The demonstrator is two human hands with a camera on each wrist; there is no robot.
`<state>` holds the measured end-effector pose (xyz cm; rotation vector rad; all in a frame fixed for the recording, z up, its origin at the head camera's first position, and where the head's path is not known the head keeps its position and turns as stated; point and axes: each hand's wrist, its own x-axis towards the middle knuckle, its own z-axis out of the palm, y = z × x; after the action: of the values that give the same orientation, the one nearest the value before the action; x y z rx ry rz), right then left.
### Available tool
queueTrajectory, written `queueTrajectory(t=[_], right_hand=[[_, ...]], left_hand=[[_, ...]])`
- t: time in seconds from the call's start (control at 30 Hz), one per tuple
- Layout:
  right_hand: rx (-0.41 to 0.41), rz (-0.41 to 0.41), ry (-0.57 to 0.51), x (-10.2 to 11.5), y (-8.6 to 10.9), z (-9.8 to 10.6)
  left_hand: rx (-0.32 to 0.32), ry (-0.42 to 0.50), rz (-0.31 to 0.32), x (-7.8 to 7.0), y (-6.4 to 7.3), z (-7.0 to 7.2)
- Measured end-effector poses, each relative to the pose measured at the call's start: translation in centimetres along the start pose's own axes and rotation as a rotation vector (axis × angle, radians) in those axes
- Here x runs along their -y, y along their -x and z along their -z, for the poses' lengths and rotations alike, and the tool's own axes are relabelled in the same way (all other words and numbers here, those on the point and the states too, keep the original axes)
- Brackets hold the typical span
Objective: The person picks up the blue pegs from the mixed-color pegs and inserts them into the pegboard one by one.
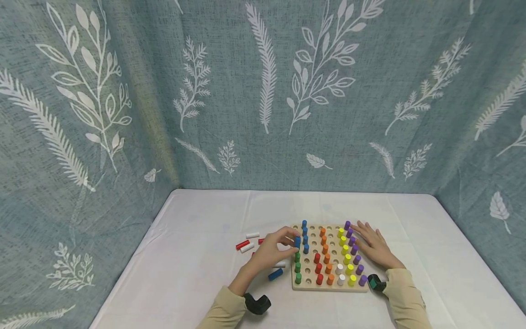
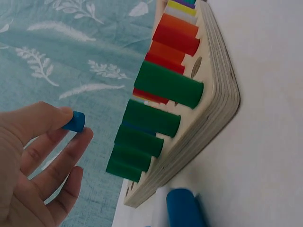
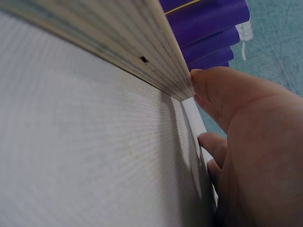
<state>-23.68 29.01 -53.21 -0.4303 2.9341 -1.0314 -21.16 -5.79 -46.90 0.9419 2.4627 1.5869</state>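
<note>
- One blue peg (image 1: 297,242) is held up near the left column of the board (image 1: 316,288); the left wrist view shows it raised clear of the green pegs (image 1: 297,267).
- Left hand (image 1: 269,250) pinches it between thumb and finger; remaining fingers bent loosely, nothing else in them.
- Step in hand: probably fitting this peg into a hole, though lifting it out cannot be ruled out from one moment.
- Next move likely calls for bringing it upright over a hole, then lowering and releasing. The second column seems a fair candidate: blue pegs (image 1: 305,240) stand at its far end, bare holes (image 1: 307,270) at its near end. Intended hole: cannot tell.
- Right hand (image 1: 376,246) lies beside the board's right side, fingers extended and apart, no peg held; a fingertip seems to meet the edge by the purple pegs (image 1: 357,259), perhaps steadying it.
- Left of the board, loose: red peg (image 1: 242,245), white peg (image 1: 247,247), second blue peg (image 1: 276,274), others partly hidden by the hand.
- Beneath all, white table (image 1: 172,274); beyond, leaf-patterned curtain (image 1: 230,91).
</note>
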Motion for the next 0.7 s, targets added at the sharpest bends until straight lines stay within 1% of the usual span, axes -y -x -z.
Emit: queueTrajectory(t=[0.1,0.3,0.7], right_hand=[[0.0,-0.001,0.006,0.0,0.0,0.0],[-0.015,-0.001,0.003,0.2,0.0,0.1],[-0.016,0.006,-0.004,0.1,-0.1,0.1]], left_hand=[[0.0,-0.012,-0.013,-0.1,-0.2,-0.4],[0.026,0.004,-0.003,-0.2,-0.5,-1.0],[0.065,-0.054,-0.019,0.0,-0.7,-1.8]])
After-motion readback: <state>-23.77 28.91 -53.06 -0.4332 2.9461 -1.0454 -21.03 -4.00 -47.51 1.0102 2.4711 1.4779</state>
